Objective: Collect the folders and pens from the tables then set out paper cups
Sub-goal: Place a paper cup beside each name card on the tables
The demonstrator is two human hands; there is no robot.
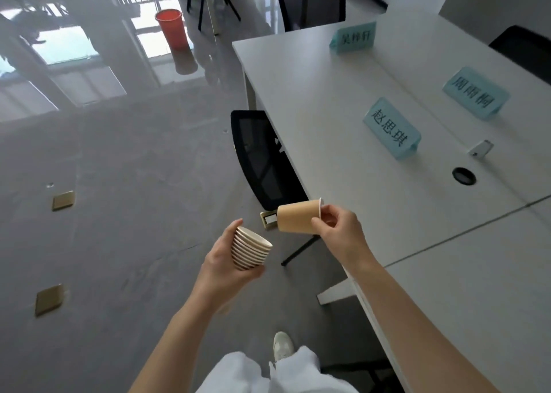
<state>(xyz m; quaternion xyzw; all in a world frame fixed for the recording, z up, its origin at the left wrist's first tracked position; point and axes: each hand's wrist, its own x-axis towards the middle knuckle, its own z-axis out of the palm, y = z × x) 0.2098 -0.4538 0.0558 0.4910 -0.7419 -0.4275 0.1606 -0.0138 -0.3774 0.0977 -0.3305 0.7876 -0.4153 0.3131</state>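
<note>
My left hand (222, 263) grips a stack of several nested paper cups (252, 248), tilted with the open mouths up and to the right, over the floor. My right hand (340, 227) pinches the rim of a single brown paper cup (298, 216), which lies on its side in the air with its base pointing left. That cup hangs just off the front edge of the white table (343, 118). The two hands are a short way apart. No folders or pens are in view.
Three blue name cards (390, 128) (474, 93) (353, 37) stand on the table, near a round cable hole (463, 176) and a small metal clip (480, 148). A black chair (262, 160) is tucked at the near edge. A red bin (171, 27) stands on the grey floor.
</note>
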